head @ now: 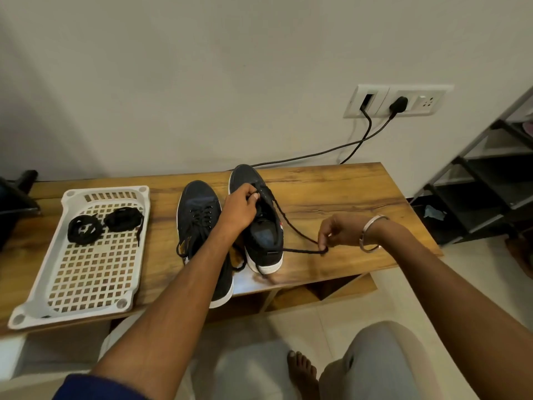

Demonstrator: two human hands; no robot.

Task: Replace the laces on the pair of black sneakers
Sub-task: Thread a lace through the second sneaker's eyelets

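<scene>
Gripping the right-hand sneaker [264, 226] near its eyelets, the left hand [239, 210] is curling its fingers over the tongue area, thumb and fingertips pressing at the top of the lace row. The right hand [343, 229] is pinching a loop of the black lace [300, 235] between thumb and fingers, just above the table [346, 192] to the right of the shoe — the lace is running taut from the eyelets out to that pinch, then back toward the heel. A metal bangle [372, 233] is sitting on the right wrist.

The second sneaker [202, 220] is lying just beside the first, to its left, with its lacing in place and its heel hanging over the table's near edge. Further left, a white perforated tray [86, 272] is resting on the table, holding two coiled black laces [103, 225] at its far end. Two black cables [366, 134] are dropping from a wall socket [398, 101] behind the table.
</scene>
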